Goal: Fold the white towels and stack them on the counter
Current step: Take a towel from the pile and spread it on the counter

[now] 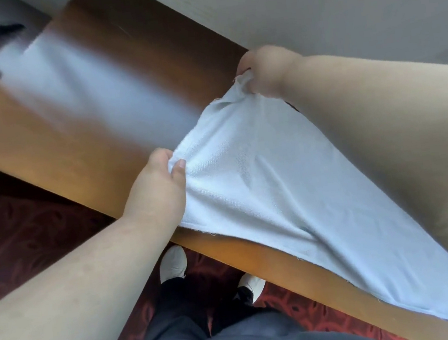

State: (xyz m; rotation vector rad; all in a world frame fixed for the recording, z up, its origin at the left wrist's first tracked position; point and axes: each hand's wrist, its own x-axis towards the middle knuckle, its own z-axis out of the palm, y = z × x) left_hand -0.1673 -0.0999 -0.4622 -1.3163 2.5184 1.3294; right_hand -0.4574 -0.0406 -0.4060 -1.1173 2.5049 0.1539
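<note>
Holding: left hand (159, 183) is pinching the near corner of the white towel (276, 191)
Right hand (261, 72): is gripping the far corner
Towel axis: is running rightward from both hands along the wooden surface (72, 137)

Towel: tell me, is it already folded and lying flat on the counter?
No, both hands pinch the towel by its corners, spread open.

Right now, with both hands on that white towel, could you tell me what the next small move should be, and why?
Probably draw the held edge taut and lower it flat onto the counter. The left hand and right hand each pinch a corner of the white towel, which is lifted, creased between them, and hangs over the counter's near edge, so no clean fold looks possible yet.
</note>
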